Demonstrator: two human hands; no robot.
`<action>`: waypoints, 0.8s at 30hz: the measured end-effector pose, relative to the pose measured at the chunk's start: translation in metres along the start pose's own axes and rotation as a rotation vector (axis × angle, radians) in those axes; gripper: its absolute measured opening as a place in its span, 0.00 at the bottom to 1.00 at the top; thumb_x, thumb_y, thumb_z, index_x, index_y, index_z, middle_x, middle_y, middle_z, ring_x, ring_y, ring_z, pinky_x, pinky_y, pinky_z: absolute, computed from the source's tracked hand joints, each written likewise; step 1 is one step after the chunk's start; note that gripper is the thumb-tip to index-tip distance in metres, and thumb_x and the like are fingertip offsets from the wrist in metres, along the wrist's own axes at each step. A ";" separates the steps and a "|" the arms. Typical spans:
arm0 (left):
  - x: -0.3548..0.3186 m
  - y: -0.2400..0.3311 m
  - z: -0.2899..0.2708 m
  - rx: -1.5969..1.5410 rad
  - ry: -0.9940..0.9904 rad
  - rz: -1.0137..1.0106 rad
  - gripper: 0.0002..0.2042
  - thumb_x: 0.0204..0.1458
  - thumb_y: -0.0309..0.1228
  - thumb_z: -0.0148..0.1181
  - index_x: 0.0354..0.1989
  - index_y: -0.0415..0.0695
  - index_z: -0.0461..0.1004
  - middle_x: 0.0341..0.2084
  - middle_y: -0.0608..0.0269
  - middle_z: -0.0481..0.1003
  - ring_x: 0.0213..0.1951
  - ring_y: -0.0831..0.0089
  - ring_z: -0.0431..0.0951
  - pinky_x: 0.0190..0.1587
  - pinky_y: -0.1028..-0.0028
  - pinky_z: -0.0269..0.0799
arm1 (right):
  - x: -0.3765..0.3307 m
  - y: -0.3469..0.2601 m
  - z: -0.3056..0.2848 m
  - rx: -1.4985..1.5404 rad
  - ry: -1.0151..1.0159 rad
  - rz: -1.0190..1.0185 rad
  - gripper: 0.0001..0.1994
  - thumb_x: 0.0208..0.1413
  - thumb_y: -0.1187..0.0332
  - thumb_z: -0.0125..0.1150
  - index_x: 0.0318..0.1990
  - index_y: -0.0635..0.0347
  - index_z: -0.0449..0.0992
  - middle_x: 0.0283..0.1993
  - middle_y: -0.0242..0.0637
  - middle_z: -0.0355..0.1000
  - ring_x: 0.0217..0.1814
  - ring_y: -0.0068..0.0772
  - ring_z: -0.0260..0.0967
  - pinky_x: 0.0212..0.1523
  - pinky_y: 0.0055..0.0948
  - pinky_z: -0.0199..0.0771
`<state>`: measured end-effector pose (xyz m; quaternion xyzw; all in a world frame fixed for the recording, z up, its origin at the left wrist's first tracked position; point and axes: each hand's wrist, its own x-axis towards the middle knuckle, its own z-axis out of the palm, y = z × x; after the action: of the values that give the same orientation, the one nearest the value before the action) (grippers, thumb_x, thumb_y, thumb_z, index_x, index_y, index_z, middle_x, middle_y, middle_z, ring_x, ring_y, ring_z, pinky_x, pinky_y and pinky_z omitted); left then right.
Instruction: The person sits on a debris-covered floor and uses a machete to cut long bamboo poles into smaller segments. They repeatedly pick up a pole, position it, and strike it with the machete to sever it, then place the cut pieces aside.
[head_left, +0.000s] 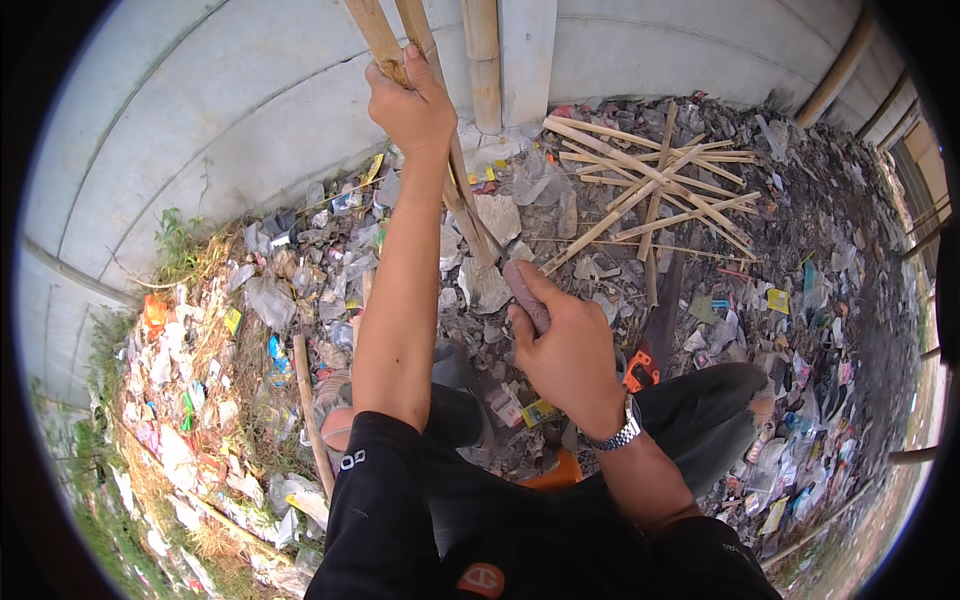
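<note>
My left hand [412, 105] is wrapped round a length of split bamboo [457, 190], raised at the upper middle against the wall. Above the hand the bamboo shows as two pieces; its lower end slants down toward the rubble. My right hand [568, 350] grips the brownish, rounded handle [527, 298] of a knife. Its narrow dark blade [489, 236] points up and left, lying close along the bamboo's lower end. Whether the blade touches or sits in the bamboo I cannot tell. A saw with an orange and black handle [641, 371] lies beside my right knee, its dark blade [664, 312] pointing away.
Several bamboo strips [655, 178] lie crisscrossed on the ground at the right. A grey panel wall [250, 110] rises ahead, with a bamboo pole [482, 65] against it. Plastic litter and rubble cover the ground. A bamboo stick [312, 415] lies left of my left arm.
</note>
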<state>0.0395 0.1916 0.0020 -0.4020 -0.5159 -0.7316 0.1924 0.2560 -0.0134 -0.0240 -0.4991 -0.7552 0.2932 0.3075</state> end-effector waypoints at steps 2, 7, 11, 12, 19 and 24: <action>-0.008 0.003 0.000 0.008 -0.029 0.013 0.21 0.64 0.45 0.56 0.37 0.33 0.69 0.22 0.47 0.78 0.26 0.51 0.82 0.28 0.59 0.74 | 0.014 -0.034 -0.001 -0.085 -0.133 0.012 0.24 0.53 0.73 0.62 0.60 0.64 0.74 0.39 0.59 0.78 0.37 0.60 0.78 0.39 0.42 0.78; 0.004 -0.008 -0.008 0.049 0.012 -0.043 0.21 0.64 0.44 0.56 0.36 0.32 0.69 0.22 0.45 0.78 0.27 0.45 0.81 0.29 0.56 0.74 | 0.044 -0.021 -0.033 -0.092 -0.093 -0.021 0.26 0.52 0.74 0.60 0.62 0.63 0.73 0.45 0.57 0.79 0.44 0.58 0.78 0.47 0.43 0.77; 0.015 -0.026 -0.009 0.194 0.060 0.040 0.22 0.64 0.46 0.56 0.35 0.32 0.69 0.22 0.44 0.77 0.26 0.44 0.80 0.29 0.55 0.73 | 0.046 0.045 -0.025 -0.106 -0.116 -0.141 0.28 0.52 0.69 0.63 0.64 0.60 0.71 0.45 0.55 0.79 0.46 0.59 0.77 0.48 0.44 0.77; 0.019 -0.029 -0.009 0.194 0.069 0.051 0.23 0.64 0.46 0.56 0.35 0.32 0.69 0.21 0.44 0.77 0.26 0.45 0.80 0.29 0.55 0.73 | 0.038 0.057 -0.019 -0.081 -0.110 -0.126 0.28 0.52 0.68 0.64 0.63 0.59 0.71 0.43 0.56 0.79 0.45 0.58 0.77 0.48 0.46 0.77; 0.011 -0.020 -0.015 0.117 -0.010 0.015 0.23 0.65 0.47 0.55 0.39 0.33 0.69 0.23 0.46 0.77 0.27 0.46 0.81 0.30 0.56 0.74 | 0.003 0.144 0.042 -0.028 -0.205 0.055 0.22 0.51 0.66 0.68 0.53 0.66 0.77 0.40 0.52 0.79 0.43 0.51 0.79 0.46 0.39 0.76; -0.001 0.003 -0.005 0.043 -0.137 0.000 0.22 0.66 0.46 0.54 0.42 0.34 0.69 0.25 0.45 0.78 0.30 0.46 0.81 0.34 0.56 0.74 | -0.014 0.146 0.081 0.277 -0.171 0.165 0.21 0.54 0.60 0.68 0.47 0.70 0.77 0.33 0.47 0.77 0.33 0.41 0.79 0.38 0.38 0.77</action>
<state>0.0403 0.1860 0.0029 -0.4468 -0.5436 -0.6911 0.1652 0.2827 0.0110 -0.1872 -0.4857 -0.6875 0.4599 0.2827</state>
